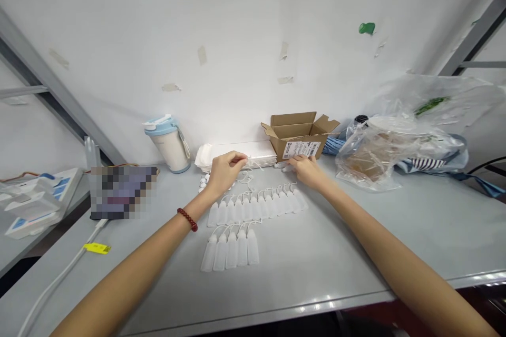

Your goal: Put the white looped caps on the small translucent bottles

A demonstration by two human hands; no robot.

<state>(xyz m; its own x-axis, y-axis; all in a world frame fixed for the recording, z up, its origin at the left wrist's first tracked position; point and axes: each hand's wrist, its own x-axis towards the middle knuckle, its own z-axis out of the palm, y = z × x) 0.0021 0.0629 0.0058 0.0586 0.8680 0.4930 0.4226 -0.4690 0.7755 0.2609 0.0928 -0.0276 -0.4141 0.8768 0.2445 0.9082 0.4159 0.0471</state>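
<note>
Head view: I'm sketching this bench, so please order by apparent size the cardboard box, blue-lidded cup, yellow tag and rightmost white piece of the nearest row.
1. Cardboard box
2. Blue-lidded cup
3. Rightmost white piece
4. Yellow tag

No wording, brand or number could be read. Toward the back edge of the worktop [316, 263], right of its middle, a cardboard box [296, 138] bore on its front a white label [302, 149] with black print and bar-like marks, too small to decipher; left of it, by the same edge, a cup [169, 147] carried a faint, illegible mark. Toward the left edge, a yellow tag [97, 248] on a white cable [66, 269] showed dark, unreadable marking, and the display of a device [124, 192] was pixelated.
</note>
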